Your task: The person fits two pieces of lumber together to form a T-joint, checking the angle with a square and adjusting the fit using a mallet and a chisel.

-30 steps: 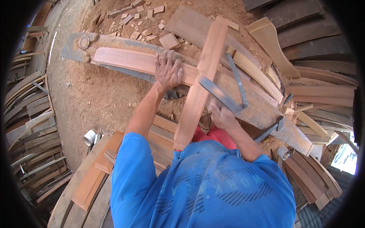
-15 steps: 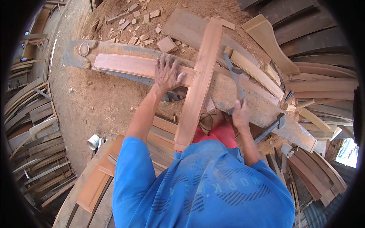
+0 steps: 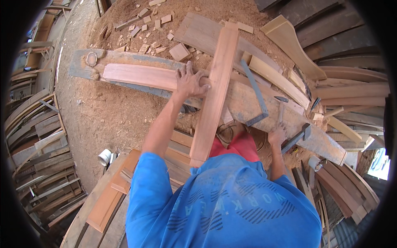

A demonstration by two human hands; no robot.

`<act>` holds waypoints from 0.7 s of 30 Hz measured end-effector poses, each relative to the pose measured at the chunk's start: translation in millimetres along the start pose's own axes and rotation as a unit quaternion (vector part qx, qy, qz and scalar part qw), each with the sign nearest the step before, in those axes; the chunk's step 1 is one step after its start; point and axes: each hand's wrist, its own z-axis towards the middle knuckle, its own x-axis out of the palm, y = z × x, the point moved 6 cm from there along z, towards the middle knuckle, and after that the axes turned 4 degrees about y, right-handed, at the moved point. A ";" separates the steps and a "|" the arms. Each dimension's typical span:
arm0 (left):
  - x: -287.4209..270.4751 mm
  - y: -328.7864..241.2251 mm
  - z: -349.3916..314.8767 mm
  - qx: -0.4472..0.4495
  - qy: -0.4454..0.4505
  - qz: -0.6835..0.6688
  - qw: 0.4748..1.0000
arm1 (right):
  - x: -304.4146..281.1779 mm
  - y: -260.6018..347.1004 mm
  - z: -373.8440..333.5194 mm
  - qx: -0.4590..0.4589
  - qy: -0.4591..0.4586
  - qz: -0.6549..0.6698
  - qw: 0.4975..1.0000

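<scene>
My left hand lies with its fingers apart on a narrow reddish panel, close to its joint with a longer moulded board. The two pieces meet in a cross-like shape, resting on a worn, grey-stained plank. In my right hand is a hammer, gripped by its handle, its dark head over the plank right of the joint. A blue-grey metal angle bar lies between the hammer and the long board.
A dark metal clamp sits on the plank beside my right hand. Offcuts and sawdust lie beyond the plank. Curved boards are stacked at right, wooden slats at left. A white cup stands near the front-left boards.
My left hand has slid right along the panel toward the joint, its fingers spreading. My right hand has moved the hammer rightward, away from the metal bar.
</scene>
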 end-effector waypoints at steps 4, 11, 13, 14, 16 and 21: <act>-15.0 -0.1 -43.6 -0.087 -0.238 -0.085 0.964 | -49.8 56.9 16.1 -0.114 -0.046 0.061 0.991; 81.2 3.3 -93.3 -0.305 -0.133 -0.675 0.659 | -38.2 223.5 118.7 -0.234 0.135 0.418 0.867; 101.9 1.2 -83.9 -0.294 -0.080 -0.740 0.600 | 6.0 263.1 149.5 -0.181 0.243 0.466 0.831; 109.7 -1.2 -80.6 -0.289 -0.056 -0.770 0.566 | 21.1 284.2 153.0 -0.139 0.305 0.510 0.792; 88.1 -14.3 -81.0 -0.297 -0.073 -0.770 0.559 | 37.6 306.2 145.4 -0.093 0.332 0.559 0.754; 89.8 -15.6 -79.6 -0.296 -0.117 -0.742 0.590 | 36.7 335.2 121.1 -0.082 0.360 0.666 0.648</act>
